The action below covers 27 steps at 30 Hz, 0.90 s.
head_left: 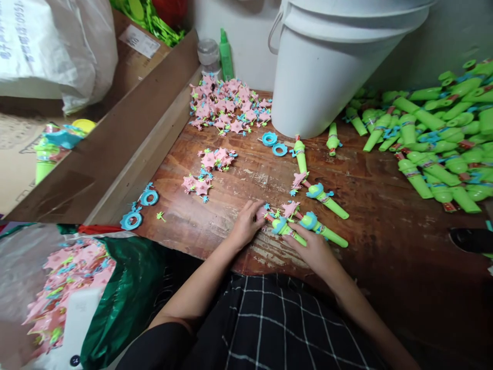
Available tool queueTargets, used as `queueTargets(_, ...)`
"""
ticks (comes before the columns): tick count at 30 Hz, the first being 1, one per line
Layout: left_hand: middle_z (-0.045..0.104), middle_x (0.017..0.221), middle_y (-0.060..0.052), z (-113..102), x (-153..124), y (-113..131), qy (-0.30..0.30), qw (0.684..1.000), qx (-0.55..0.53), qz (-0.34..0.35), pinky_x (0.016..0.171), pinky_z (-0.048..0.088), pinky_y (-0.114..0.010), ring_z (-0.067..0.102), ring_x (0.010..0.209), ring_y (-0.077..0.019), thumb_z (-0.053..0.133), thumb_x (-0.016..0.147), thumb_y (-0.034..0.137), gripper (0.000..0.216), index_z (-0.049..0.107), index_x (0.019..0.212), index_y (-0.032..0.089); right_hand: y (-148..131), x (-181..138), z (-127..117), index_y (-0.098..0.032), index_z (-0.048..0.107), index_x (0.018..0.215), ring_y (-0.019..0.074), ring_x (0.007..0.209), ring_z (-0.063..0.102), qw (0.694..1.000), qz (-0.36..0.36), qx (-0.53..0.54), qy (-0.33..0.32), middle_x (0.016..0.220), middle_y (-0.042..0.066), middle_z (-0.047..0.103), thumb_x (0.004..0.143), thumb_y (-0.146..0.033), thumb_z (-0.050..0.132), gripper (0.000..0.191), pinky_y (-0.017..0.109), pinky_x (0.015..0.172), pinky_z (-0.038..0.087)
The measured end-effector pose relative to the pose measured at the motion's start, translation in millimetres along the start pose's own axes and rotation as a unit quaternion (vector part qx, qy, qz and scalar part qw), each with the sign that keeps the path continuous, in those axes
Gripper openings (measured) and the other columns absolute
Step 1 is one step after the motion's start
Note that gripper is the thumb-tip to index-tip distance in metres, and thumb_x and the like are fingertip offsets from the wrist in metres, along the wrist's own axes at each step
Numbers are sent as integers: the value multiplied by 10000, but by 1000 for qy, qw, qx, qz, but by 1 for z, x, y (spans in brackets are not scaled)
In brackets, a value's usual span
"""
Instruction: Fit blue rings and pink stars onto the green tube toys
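My left hand (248,224) is closed, its fingertips pinching a pink plastic piece (261,214) at the striped end of a green toy. My right hand (309,247) grips the tapered handle of that green plastic toy (291,233), which has a light-blue collar. Beside it lies a second green toy with a blue collar (327,232), and a pink star piece (289,208) is by its striped end. Another collared green toy (333,204) rests farther back. Behind it, a green toy without a collar (300,156) lies near two blue rings (274,144).
Pink star pieces (227,105) are heaped at the back beside a white bucket (327,67). Many green toys (431,139) are piled at the right. A cardboard wall (115,123) bounds the left; below it, a green bag (123,288) holds more pink pieces.
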<state>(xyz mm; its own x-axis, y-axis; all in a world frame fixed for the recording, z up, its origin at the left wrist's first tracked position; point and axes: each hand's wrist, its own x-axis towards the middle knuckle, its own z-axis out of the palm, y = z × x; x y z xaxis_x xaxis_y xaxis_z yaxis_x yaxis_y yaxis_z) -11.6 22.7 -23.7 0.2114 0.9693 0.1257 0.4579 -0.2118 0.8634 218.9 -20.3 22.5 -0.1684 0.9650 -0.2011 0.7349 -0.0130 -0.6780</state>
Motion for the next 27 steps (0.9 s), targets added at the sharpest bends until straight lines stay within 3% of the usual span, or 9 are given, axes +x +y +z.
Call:
queueTargets(6,587,1111,-74,-3,5,-2,-18,1000,-13,9,910,514,-289,594,999,-222,695,868,46,519,585,1365,152,1,5,-3,-213,733,1219,326,1035,733,999,21,18,-33,1102,100,790,916,-503,572,449,460,913,573)
queueTargets(10,573,1095,-75,-6,7,-1,-42,999,-2,0,912,525,-307,591,982,-230,694,878,72,539,566,1392,172,-6,11,-19,-239,746,1185,306,1010,728,997,11,16,-71,1122,74,786,936,-502,553,410,425,888,563)
queueTargets(13,566,1121,-82,-7,7,-2,-58,998,2,3,943,526,-331,586,1028,-245,680,890,103,567,530,1429,190,-34,19,-38,-288,755,1130,287,856,736,989,-5,-104,-107,977,63,794,960,-497,532,349,377,750,547)
queueTargets(17,564,1165,-97,-8,8,-5,-68,997,-1,24,944,526,-324,587,1073,-249,656,922,159,546,504,1446,177,-92,35,-53,-206,763,927,306,725,722,935,-24,-330,-129,798,146,759,947,-355,564,249,374,658,487)
queueTargets(21,575,1119,-95,-8,10,-8,-66,997,0,42,923,530,-316,596,1035,-240,661,917,169,497,542,1399,155,-119,53,-54,-171,750,780,291,683,708,907,-78,-392,-135,727,180,732,941,-300,574,272,363,629,464)
queueTargets(24,589,1116,-95,-8,11,-8,-60,997,-5,38,942,527,-330,596,1046,-246,658,916,171,465,567,1372,166,-111,54,-53,-191,771,879,304,736,718,914,-48,-378,-140,785,172,752,960,-388,565,296,376,675,466)
queueTargets(27,591,1198,-103,-11,10,-4,-28,998,-41,41,996,513,-373,584,1101,-268,717,928,281,554,516,1438,202,-88,39,-51,-250,746,1167,330,823,729,935,-7,-330,-128,875,129,777,955,-480,575,356,390,716,474)
